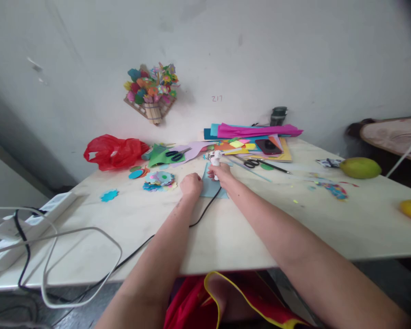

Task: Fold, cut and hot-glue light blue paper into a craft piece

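Observation:
A white hot glue gun [216,158] is in my right hand [220,172], whose fingers wrap round its handle. Its black cord [205,211] runs down and left across the table. Beneath it lies a sheet of light blue paper [208,190]. My left hand [192,184] rests closed by the left edge of this sheet; whatever its fingers hold, if anything, is hidden. Left of that hand sits a pile of flower-shaped paper cutouts [160,180]. A single blue flower cutout [109,195] lies farther left.
Dark-handled scissors [175,155], a second pair of scissors [251,163], a phone [269,146] and coloured paper rolls [256,131] lie at the back. A red plastic bag [113,151] is back left. A power strip [55,211] with cables lines the left edge; a green mango [360,168] sits right.

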Demonstrator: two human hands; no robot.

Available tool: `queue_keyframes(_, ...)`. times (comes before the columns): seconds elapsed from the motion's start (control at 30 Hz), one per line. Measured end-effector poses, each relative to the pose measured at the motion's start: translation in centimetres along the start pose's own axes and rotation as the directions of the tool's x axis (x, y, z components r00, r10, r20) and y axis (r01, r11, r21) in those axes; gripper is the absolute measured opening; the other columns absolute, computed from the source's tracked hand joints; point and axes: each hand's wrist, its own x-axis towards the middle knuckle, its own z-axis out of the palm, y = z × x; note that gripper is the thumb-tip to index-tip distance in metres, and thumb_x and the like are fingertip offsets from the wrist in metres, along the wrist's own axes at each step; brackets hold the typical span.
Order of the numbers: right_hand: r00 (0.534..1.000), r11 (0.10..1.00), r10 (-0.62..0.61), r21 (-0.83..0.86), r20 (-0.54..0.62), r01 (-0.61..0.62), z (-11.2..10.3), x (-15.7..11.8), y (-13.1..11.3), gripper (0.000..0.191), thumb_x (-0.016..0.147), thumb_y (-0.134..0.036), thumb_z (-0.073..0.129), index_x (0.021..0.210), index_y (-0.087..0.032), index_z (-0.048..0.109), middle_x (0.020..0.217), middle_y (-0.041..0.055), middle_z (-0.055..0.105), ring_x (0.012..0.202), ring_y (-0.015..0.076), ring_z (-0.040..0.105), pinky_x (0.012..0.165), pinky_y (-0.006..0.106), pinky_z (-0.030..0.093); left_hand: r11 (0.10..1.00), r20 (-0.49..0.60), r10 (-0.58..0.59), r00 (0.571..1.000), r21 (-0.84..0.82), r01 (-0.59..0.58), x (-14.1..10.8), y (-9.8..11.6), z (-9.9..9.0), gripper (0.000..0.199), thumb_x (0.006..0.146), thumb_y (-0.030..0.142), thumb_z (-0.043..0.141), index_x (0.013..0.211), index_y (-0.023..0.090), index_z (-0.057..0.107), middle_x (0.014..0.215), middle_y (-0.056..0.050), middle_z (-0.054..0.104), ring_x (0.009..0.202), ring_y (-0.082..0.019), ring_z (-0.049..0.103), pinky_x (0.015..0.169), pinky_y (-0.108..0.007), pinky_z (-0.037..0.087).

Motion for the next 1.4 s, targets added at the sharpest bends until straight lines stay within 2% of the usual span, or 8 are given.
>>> queue_keyframes(0.4, 1.000, 1.000, -0.005, -0.023, -0.006, 0.005, -0.2, -0.2, 0.4, 0.008, 0.067, -0.014, 0.058, 0.074, -0.014, 0.055, 0.046, -0.0033, 0.055, 0.038, 0.0096, 0.054, 0.033, 0.016, 0.037, 0.990, 0.073, 0.076, 0.994, -0.121, -0.067, 0.3, -1.4, -0.6, 0.024, 0.066, 0.022, 0.054, 0.083, 0.022, 0.070, 0.085, -0.006, 0.069, 0.083, -0.020, 0.061, 0.072, -0.025, 0.044)
queue_keyframes(0.6, 1.000, 1.000, -0.008, 0.015, 0.026, 0.008, -0.4, -0.5, 0.1, 0.008, 0.068, -0.013, 0.058, 0.075, -0.014, 0.055, 0.047, -0.0031, 0.056, 0.036, 0.0079, 0.050, 0.032, 0.016, 0.035, 0.979, 0.013, 0.079, 0.997, -0.192, -0.075, 0.0, -1.3, -0.5, 0.020, 0.067, 0.024, 0.054, 0.080, 0.021, 0.070, 0.083, -0.008, 0.069, 0.080, -0.023, 0.061, 0.070, -0.029, 0.044)
queue_keyframes(0.7, 0.995, 0.999, -0.022, 0.045, 0.096, 0.018, -0.7, -0.5, 0.0, 0.009, 0.067, -0.012, 0.057, 0.076, -0.014, 0.054, 0.047, -0.0033, 0.057, 0.032, 0.0064, 0.045, 0.032, 0.016, 0.034, 0.939, -0.067, 0.019, 0.998, -0.341, -0.040, 0.4, -1.7, -0.1, 0.017, 0.068, 0.031, 0.056, 0.070, 0.020, 0.068, 0.072, -0.008, 0.068, 0.075, -0.022, 0.061, 0.068, -0.029, 0.043)
queue_keyframes(0.8, 0.976, 0.997, -0.061, 0.058, 0.207, 0.050, -0.9, -0.4, 0.0, 0.011, 0.066, -0.012, 0.057, 0.077, -0.014, 0.054, 0.047, -0.0025, 0.059, 0.030, 0.0057, 0.041, 0.031, 0.017, 0.033, 0.757, -0.063, -0.116, 0.991, -0.652, 0.047, 1.0, -2.4, 0.2, 0.018, 0.067, 0.033, 0.058, 0.061, 0.017, 0.064, 0.059, -0.006, 0.064, 0.059, -0.017, 0.059, 0.059, -0.026, 0.042)
queue_keyframes(0.9, 0.939, 0.994, -0.101, 0.063, 0.329, 0.085, -1.1, -0.3, 0.2, 0.015, 0.063, -0.014, 0.057, 0.078, -0.012, 0.056, 0.049, -0.0007, 0.061, 0.029, 0.0062, 0.040, 0.030, 0.018, 0.032, 0.381, 0.071, -0.205, 0.976, -0.913, 0.147, 1.2, -2.9, 0.1, 0.018, 0.065, 0.032, 0.062, 0.065, 0.014, 0.061, 0.057, -0.005, 0.062, 0.048, -0.012, 0.054, 0.048, -0.022, 0.040)
queue_keyframes(1.03, 0.890, 0.992, -0.123, 0.085, 0.439, 0.095, -1.1, -0.4, 0.4, 0.020, 0.060, -0.016, 0.057, 0.079, -0.011, 0.058, 0.051, 0.0008, 0.062, 0.030, 0.0067, 0.040, 0.030, 0.018, 0.032, -0.012, 0.226, -0.175, 0.958, -0.974, 0.227, 1.1, -3.1, -0.4, 0.016, 0.066, 0.025, 0.064, 0.068, 0.010, 0.058, 0.058, -0.004, 0.062, 0.047, -0.009, 0.055, 0.049, -0.020, 0.043)
queue_keyframes(1.17, 0.865, 0.992, -0.119, 0.098, 0.488, 0.081, -1.2, -0.5, 0.5, 0.022, 0.059, -0.017, 0.057, 0.080, -0.010, 0.058, 0.052, 0.0013, 0.062, 0.031, 0.0075, 0.041, 0.031, 0.020, 0.034, -0.170, 0.298, -0.125, 0.946, -0.946, 0.275, 1.2, -3.1, -0.7, 0.012, 0.071, 0.020, 0.061, 0.073, 0.009, 0.058, 0.059, -0.004, 0.061, 0.048, -0.007, 0.055, 0.053, -0.018, 0.047)
queue_keyframes(1.4, 0.826, 0.996, -0.084, 0.073, 0.557, 0.053, -1.4, -0.9, 0.4, 0.026, 0.058, -0.019, 0.058, 0.082, -0.010, 0.058, 0.053, 0.0018, 0.062, 0.033, 0.0066, 0.040, 0.032, 0.019, 0.033, -0.292, 0.337, -0.043, 0.940, -0.904, 0.311, 1.3, -3.1, -0.9, 0.005, 0.074, 0.015, 0.058, 0.075, 0.009, 0.059, 0.063, -0.003, 0.061, 0.050, -0.005, 0.055, 0.051, -0.015, 0.047)
